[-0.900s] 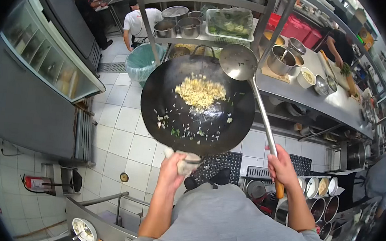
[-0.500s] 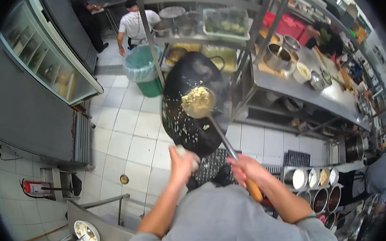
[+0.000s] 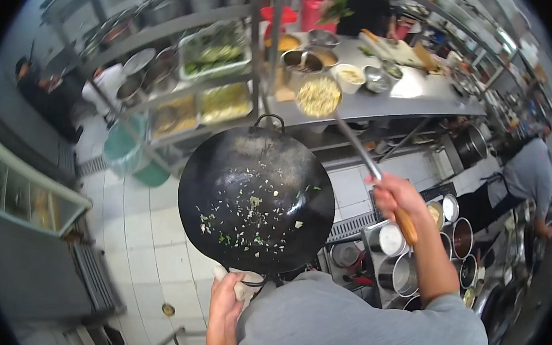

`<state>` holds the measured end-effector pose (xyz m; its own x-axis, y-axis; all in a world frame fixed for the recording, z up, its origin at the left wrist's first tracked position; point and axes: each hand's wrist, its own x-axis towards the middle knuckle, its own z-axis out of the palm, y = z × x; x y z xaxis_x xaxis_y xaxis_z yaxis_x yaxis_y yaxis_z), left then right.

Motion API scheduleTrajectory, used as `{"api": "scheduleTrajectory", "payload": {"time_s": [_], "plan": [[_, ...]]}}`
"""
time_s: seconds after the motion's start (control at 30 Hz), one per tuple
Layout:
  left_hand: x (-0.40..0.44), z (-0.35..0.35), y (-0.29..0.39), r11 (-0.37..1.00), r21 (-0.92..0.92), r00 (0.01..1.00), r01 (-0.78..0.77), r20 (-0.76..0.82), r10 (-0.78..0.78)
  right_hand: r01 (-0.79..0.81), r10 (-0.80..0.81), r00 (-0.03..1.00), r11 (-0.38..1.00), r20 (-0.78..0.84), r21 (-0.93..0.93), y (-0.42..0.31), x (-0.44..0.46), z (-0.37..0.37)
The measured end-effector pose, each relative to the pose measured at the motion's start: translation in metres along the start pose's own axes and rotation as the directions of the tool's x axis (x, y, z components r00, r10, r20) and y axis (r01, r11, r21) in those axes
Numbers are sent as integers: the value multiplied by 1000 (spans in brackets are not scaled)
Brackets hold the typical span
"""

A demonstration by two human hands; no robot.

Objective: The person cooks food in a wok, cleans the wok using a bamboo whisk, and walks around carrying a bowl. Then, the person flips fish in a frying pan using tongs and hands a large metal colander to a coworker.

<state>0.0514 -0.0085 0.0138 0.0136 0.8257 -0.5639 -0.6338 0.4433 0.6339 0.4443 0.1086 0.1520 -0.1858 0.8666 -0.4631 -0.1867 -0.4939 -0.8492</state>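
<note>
My right hand (image 3: 398, 198) is closed around the wooden grip of a long metal ladle (image 3: 359, 146), held out ahead and to the right. Its bowl is heaped with pale yellow, grainy food that looks like fried rice (image 3: 319, 97). A large black wok (image 3: 257, 200), tipped so its inside faces me, has scattered white grains and green bits stuck to it. At the wok's near edge, my left hand (image 3: 225, 301) grips a white cloth (image 3: 247, 288) folded over the near loop handle. Part of that handle shows beside the cloth.
A steel counter (image 3: 384, 110) ahead bears pots and bowls; a person in black stands behind it. Left are a rack with a tray of cut greens (image 3: 214, 54) and a lined green bin (image 3: 126, 144). Pots (image 3: 404, 273) stand close on my right, near a co-worker in grey (image 3: 528, 176).
My view has swung right toward the counter. The filled ladle has moved from over the wok out past its far right rim. The wok now sits squarely in front of me.
</note>
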Motion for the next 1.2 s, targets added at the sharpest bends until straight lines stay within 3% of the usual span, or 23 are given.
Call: {"api": "scheduleTrajectory", "payload": {"time_s": [0.07, 0.27, 0.33, 0.4, 0.47, 0.67, 0.8, 0.83, 0.9, 0.93, 1.03, 1.1, 1.2], "plan": [[13, 26, 11, 999, 5, 998, 40, 48, -41, 96, -125, 979, 979, -164, -177, -43, 36, -29], [74, 130, 51, 987, 89, 979, 132, 145, -144, 47, -311, 866, 829, -391, -557, -95, 185, -150], [88, 147, 52, 981, 136, 974, 139, 158, -160, -5, -620, 718, 451, -317, -893, -56, 256, -209], [100, 161, 52, 977, 150, 971, 149, 162, -173, -58, -664, 652, 437, -365, -898, -43, 264, -202], [107, 172, 58, 973, 161, 976, 164, 118, -184, -133, -554, 683, 545, -475, -828, -46, 259, -184], [97, 172, 66, 975, 164, 985, 147, 63, -159, -241, -485, 704, 524, -519, -817, -58, 222, -149], [93, 171, 78, 974, 208, 988, 87, 106, -111, -59, -593, 610, 628, -526, -776, -48, 240, -158], [94, 169, 82, 971, 228, 986, 76, 126, -107, 62, -801, 460, 460, -383, -886, -28, 269, -185], [97, 164, 92, 963, 266, 982, 52, 162, -97, 323, -545, 687, 821, -480, -471, -42, 241, -173], [100, 177, 96, 962, 268, 978, 58, 180, -109, 364, -415, 790, 910, -451, -199, -68, 210, -163], [125, 170, 97, 942, 335, 954, -10, 285, -91, 557, -450, 793, 809, -411, 188, -65, 112, -110], [134, 180, 104, 921, 386, 933, -48, 347, -97, 642, -552, 761, 719, -341, 266, -30, 46, -80], [143, 204, 113, 908, 417, 844, -46, 503, -188, 665, -539, 724, 710, -431, 231, 12, -38, -30]]}}
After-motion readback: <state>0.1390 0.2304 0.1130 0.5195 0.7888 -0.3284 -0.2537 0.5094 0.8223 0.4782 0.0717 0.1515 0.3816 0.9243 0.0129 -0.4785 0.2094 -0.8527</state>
